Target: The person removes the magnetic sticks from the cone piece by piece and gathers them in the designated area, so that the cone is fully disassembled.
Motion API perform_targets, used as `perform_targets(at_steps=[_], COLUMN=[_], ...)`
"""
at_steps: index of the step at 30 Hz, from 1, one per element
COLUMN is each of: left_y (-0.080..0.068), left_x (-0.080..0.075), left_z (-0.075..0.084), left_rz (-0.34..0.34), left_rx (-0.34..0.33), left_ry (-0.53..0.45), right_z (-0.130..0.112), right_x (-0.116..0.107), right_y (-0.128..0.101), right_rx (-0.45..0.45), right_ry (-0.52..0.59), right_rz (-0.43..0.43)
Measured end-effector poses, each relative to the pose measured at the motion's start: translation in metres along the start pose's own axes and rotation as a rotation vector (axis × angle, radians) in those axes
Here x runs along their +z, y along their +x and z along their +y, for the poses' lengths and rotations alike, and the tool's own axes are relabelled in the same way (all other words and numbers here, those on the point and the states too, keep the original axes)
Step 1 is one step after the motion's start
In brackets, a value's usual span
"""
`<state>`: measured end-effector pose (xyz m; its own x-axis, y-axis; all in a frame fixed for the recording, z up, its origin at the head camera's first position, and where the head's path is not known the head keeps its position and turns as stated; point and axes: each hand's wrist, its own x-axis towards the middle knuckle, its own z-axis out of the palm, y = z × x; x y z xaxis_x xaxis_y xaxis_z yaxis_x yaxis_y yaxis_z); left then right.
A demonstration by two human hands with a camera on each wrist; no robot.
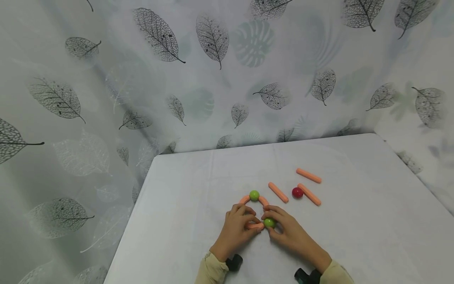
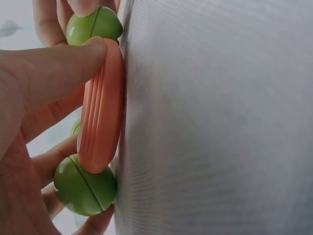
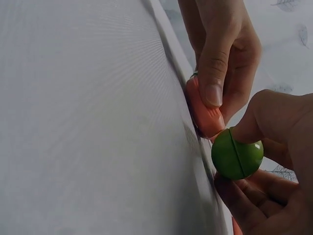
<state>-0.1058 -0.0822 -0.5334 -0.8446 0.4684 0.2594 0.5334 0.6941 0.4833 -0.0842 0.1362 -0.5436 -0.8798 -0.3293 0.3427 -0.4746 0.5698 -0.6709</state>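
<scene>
My left hand pinches a curved orange rod with ridged sides, its thumb laid along one end. A green ball, split by a seam, is pinched by my right hand against that rod's end. At the rod's other end a second green ball sits beside the left fingers. Beyond the hands, another green ball joins two curved orange rods, one on the left and one on the right. Together the pieces form a ring, partly hidden by the fingers.
Straight orange sticks lie right of the ring: a near one, a far one and a third touching a red ball. The white table meets a leaf-patterned curtain behind.
</scene>
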Motion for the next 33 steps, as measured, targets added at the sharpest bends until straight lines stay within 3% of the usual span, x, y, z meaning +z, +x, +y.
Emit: perform_targets(at_steps=[7,14,22,27,33], left_y=[-0.001,-0.004,-0.006,-0.007,-0.007], left_x=[0.001,0.001,-0.003,-0.010,-0.022], left_z=[0.000,0.000,0.002,0.004,0.003], left_rz=[0.047,0.091,0.117,0.101,0.025], left_rx=[0.022,-0.010,-0.030,-0.026,0.004], left_ry=[0.030,0.079,0.117,0.107,0.093], right_z=[0.005,0.013,0.018,0.018,0.019], right_x=[-0.007,-0.014,-0.017,-0.018,-0.017], right_y=[0.000,0.000,0.002,0.002,0.002], right_rx=[-0.025,0.058,0.068,0.119,0.139], right_ry=[0.002,-0.046,-0.138,-0.156,-0.150], right_rz=[0.046,0.088,0.183,0.183,0.171])
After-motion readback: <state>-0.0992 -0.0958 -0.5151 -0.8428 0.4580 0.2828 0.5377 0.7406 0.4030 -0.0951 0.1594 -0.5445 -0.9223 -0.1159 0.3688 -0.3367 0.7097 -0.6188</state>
